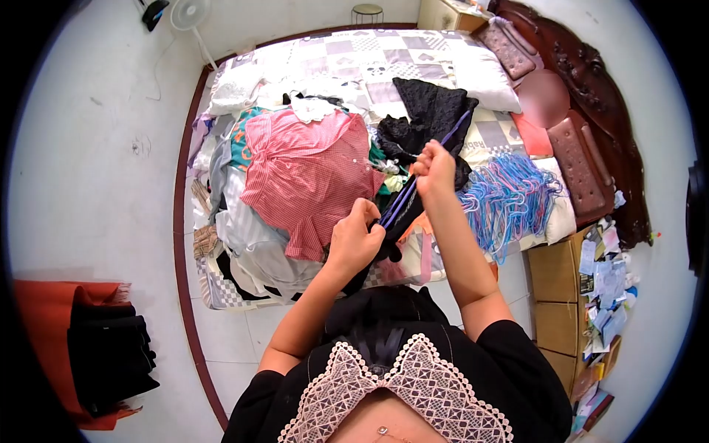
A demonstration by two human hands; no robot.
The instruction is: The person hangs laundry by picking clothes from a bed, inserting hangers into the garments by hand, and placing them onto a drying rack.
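Note:
Between my two hands stretches a narrow black cloth item point(403, 210) with purple-blue strips along it and some white lettering; its exact kind is unclear. My left hand point(357, 236) pinches its lower end, fingers closed. Higher and to the right, my right hand point(434, 171) is closed in a fist around the purple-blue strip, which runs on past it over a black lace garment point(436, 111). A red-and-white checked shirt point(306, 173) lies on the clothes pile, just left of my left hand. Right of my right forearm rests a heap of blue and pink hangers point(509, 196).
The bed point(347, 55) has a patterned sheet, a white pillow point(484, 77) and a dark carved headboard point(591, 81). A person point(533, 136) is by the headboard. Drawers point(554, 321) stand at right; a fan point(190, 13) stands far left. Folded black cloth point(111, 358) lies on orange fabric point(40, 325).

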